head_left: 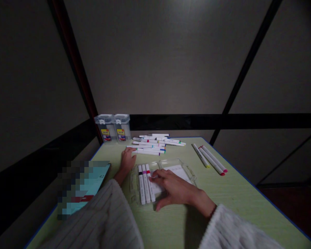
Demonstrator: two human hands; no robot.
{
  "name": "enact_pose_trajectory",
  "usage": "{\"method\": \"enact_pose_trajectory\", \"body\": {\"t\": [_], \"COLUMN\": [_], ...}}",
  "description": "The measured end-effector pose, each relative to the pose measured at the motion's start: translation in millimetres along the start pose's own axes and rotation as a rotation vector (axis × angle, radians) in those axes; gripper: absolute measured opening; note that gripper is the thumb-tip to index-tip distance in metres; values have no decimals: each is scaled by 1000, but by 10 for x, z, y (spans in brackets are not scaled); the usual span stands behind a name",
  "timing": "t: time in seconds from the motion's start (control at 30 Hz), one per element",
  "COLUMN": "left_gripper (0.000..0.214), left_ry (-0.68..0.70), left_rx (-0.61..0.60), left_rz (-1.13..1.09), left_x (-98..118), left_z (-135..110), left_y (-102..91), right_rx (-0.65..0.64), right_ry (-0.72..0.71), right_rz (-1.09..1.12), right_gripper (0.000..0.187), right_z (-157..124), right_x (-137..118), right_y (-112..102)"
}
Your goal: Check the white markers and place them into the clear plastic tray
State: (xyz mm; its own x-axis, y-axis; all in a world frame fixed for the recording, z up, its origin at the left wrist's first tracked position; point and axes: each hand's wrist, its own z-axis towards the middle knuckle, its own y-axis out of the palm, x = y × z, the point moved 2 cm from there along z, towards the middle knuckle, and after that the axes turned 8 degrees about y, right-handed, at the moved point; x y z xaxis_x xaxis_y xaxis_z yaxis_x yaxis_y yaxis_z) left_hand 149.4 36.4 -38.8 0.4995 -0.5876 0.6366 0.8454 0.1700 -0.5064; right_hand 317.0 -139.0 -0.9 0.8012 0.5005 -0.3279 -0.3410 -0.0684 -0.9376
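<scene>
My left hand (127, 159) reaches to the left end of a loose pile of white markers (150, 149), its fingertips at the marker ends and its thumb apart from them. A clear plastic case (134, 188) lies opened out flat in front of me. Three white markers (145, 186) with black, purple and red bands sit side by side in its left part. Over the middle of the case is my right hand (175, 188), thumb and fingers spread. Its fingertips are beside the red-banded marker; whether they touch it is hard to see.
Two lidded clear boxes (123, 129) with yellow labels stand at the back left. Three markers (212, 160) with yellow, red and pink ends lie on the right of the green table (238, 207). A teal booklet (97, 180), partly blurred, lies left. A wall closes off the back.
</scene>
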Motion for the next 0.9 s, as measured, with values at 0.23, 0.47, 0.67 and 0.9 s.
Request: {"method": "enact_pose_trajectory", "body": {"t": [0.23,0.47,0.67,0.9], "left_gripper": [27,21,11,11], "left_ry": [25,19,-11,-100], "left_rx": [1,4,5,-23], "left_rz": [42,27,-29,-144], "left_x": [-37,-92,-86,-39], "left_z": [-18,-21,-42,-39], "left_y": [-1,6,-22,-29], "right_rx": [-8,-15,-19,-20], "right_ry": [11,32,14,7], "right_rz": [9,-3,-6,7], "right_gripper": [81,79,81,84], "right_z": [-11,-6,-8,-10], "right_x": [-12,-38,-38,-16], "right_y": [-4,-27,-27,-7]}}
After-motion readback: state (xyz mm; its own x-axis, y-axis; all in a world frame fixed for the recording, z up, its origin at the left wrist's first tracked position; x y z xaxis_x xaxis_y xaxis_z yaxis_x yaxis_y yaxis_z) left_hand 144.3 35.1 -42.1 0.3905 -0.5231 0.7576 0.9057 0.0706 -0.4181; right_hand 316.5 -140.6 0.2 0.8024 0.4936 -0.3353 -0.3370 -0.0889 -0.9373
